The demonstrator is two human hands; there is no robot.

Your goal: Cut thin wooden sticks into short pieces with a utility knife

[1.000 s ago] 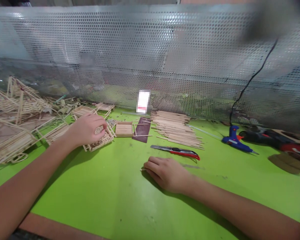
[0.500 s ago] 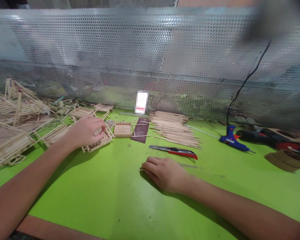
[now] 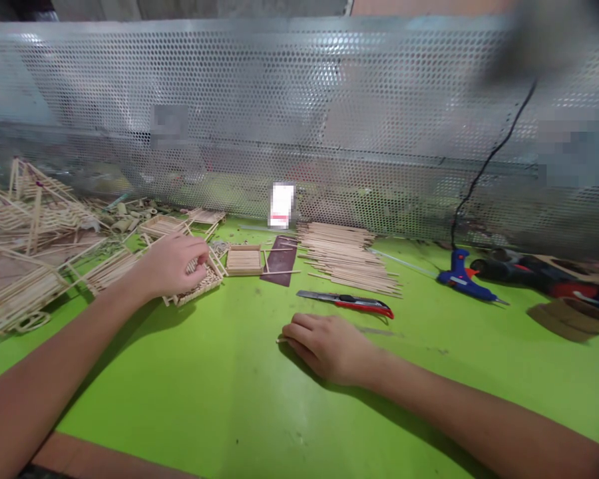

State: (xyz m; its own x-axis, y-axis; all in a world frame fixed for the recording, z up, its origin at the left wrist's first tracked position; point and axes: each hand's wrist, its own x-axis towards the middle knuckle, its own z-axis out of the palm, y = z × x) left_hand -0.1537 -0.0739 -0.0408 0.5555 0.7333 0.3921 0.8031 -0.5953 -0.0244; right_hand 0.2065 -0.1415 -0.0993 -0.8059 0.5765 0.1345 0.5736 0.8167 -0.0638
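- The left hand (image 3: 172,265) sits at the far left of the work area, its fingers curled together over the edge of a small stick-built tray (image 3: 196,284); whether they are pinching a stick or only resting on the tray cannot be told, since the fingertips are partly hidden.
- The tray lies flat and tilted a little under the hand, its inside filled with rows of short pieces.
- The right hand (image 3: 329,348) rests on the green worktop (image 3: 180,406) nearer the person, its fingers pressed together around a short wooden stick (image 3: 280,340), of which only the tip shows at the left of the fingers.
- Just beyond the right hand lies a utility knife (image 3: 345,304) with a red and black handle, not touching it.
- Between the 2 hands and farther away sit a square stick panel (image 3: 245,260), a dark rectangular sheet (image 3: 280,263) and a loose pile of craft sticks (image 3: 347,259).
- To the far right stands a blue hot glue gun (image 3: 462,279), its black cord (image 3: 489,156) running up the perforated metal sheet (image 3: 299,113).
- To the far left lies a heap of assembled stick structures (image 3: 24,266).
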